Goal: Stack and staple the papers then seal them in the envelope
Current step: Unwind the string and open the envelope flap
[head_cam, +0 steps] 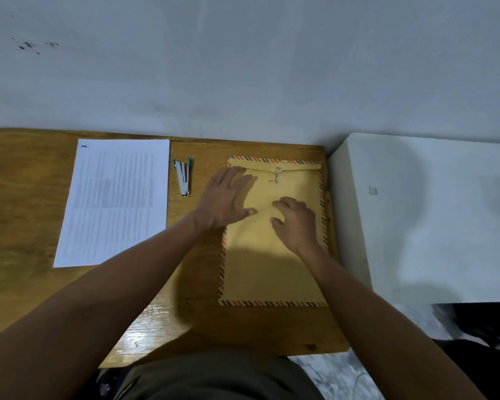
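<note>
A brown envelope [269, 267] with a striped border lies on the right half of the wooden table [26, 197], its flap closed at the far end with a string clasp. My left hand [227, 197] lies flat with straight fingers on the envelope's upper left part. My right hand [296, 219] rests on the envelope's middle, fingers loosely bent, holding nothing. A stack of white printed papers [114, 200] lies on the left of the table. Between papers and envelope lies a small silver stapler [183, 176] with teal ends.
A pale wall rises right behind the table's far edge. A white block or cabinet [422, 215] stands against the table's right side. The table's near edge is at my body, with bare wood in front of the papers.
</note>
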